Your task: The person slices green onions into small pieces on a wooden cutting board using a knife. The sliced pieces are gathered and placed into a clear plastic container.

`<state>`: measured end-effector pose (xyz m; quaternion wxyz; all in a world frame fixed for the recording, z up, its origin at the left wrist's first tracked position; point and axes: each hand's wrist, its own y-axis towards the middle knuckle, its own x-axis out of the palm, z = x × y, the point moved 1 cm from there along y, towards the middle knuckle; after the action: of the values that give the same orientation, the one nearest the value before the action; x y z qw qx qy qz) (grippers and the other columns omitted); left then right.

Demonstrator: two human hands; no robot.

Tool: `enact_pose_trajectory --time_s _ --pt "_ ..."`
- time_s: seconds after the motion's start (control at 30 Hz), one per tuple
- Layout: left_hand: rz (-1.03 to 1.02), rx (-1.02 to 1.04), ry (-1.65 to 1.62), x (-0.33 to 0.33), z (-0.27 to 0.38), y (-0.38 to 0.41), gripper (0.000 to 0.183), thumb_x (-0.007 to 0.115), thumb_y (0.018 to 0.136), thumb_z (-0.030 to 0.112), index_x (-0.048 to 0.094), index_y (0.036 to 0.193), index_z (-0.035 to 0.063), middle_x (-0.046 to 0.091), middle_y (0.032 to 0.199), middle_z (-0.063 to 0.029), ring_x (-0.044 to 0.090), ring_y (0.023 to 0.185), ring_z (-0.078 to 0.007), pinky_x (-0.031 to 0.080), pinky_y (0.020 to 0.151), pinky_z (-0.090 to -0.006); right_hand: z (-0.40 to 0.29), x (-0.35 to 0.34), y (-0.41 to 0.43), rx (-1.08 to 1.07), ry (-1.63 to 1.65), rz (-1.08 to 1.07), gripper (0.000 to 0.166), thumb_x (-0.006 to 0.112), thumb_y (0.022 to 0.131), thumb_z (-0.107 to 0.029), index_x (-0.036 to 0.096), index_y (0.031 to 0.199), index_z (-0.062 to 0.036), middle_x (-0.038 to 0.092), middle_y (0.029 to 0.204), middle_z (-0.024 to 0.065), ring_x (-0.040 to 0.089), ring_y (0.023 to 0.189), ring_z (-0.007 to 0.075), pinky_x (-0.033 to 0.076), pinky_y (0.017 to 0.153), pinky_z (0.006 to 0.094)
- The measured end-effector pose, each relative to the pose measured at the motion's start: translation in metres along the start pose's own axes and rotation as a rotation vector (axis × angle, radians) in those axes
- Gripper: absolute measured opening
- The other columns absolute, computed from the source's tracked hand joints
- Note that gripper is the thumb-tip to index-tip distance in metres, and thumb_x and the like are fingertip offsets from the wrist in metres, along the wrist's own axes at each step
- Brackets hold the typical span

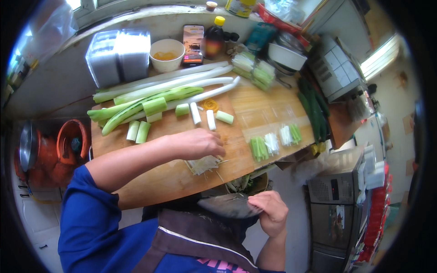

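My left hand (201, 143) reaches across the wooden cutting board (160, 181), its fingers bent over a pile of white vegetable shreds (202, 165); whether it grips any is hidden. Below the board's edge, my right hand (271, 210) holds a broad cleaver-like knife (228, 205), its blade blurred and pointing left. Behind my left hand lie short pieces of white stalk (195, 113) and green cucumber-like pieces (142, 132). Long leeks or scallions (174, 82) and a partly peeled cucumber (177, 91) lie further back. Clear trays (252, 117) on the right hold green and white sticks.
At the back stand stacked clear plastic containers (117, 56), a white bowl (167, 54), a phone (193, 46) and a dark bottle with a yellow cap (214, 41). Whole cucumbers (312, 109) lie at the right. A bin of vegetable scraps (251, 184) sits below the board's edge.
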<state>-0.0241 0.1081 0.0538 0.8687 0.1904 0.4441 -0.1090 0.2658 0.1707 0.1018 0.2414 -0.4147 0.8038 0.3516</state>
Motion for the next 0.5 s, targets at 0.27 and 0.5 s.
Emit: enact_pose_trajectory --time_s 0.27,0.5 --pt "-0.17 -0.026 -0.061 -0.001 0.006 -0.027 0.049 0.064 0.083 0.014 0.054 0.128 -0.0006 0.055 0.125 -0.0184 0.049 0.121 -0.0323 0.037 0.107 -0.0441 0.043 0.007 -0.012 0.938 0.678 -0.047 0.013 0.062 0.092 -0.007 0.058 0.097 0.004 0.064 0.08 0.0067 0.061 0.058 0.0108 0.053 0.049 0.0241" --pt "-0.072 0.064 0.218 0.015 0.011 -0.054 0.063 0.066 0.084 0.028 0.045 0.137 0.0016 0.053 0.128 -0.0163 0.048 0.124 -0.0297 0.028 0.115 -0.0475 0.052 0.028 0.024 0.977 0.721 -0.209 0.025 0.054 0.098 -0.015 0.05 0.114 0.0028 0.063 0.081 0.008 0.061 0.052 0.0121 0.05 0.044 0.021"
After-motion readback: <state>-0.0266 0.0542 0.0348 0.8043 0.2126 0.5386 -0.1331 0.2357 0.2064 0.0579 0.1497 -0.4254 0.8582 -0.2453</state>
